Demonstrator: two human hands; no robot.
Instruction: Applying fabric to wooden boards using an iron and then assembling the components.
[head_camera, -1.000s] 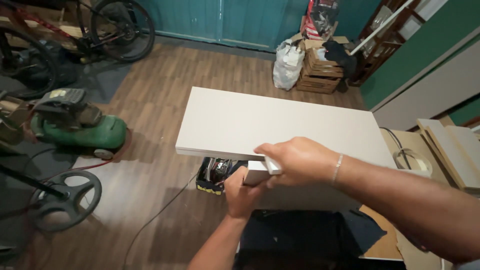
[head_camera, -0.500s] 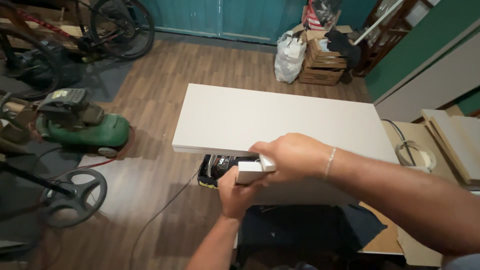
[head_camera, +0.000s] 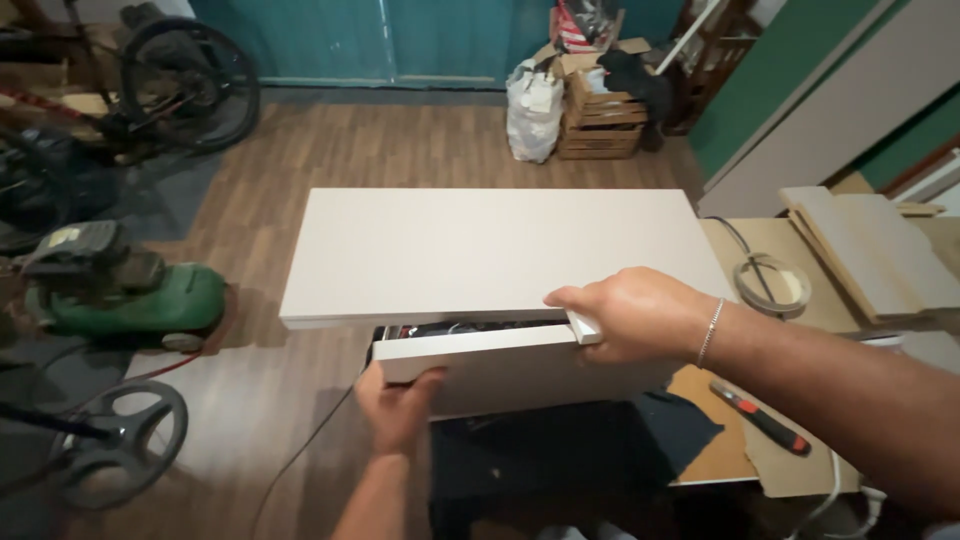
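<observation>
We see two white boards: our left hand (head_camera: 400, 400) grips the lower board (head_camera: 480, 352), right hand (head_camera: 625, 315) pinches its end; earlier only a small block showed under the top board (head_camera: 480, 250).

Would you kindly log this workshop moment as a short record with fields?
Left hand: left hand grips the near corner of the smaller white panel from below
Right hand: right hand holds the panel's far end, by the large white board
Right wrist: thin bracelet
Bench: utility knife, tape roll
Floor: green lawnmower, bicycle wheel, wooden crate
</observation>
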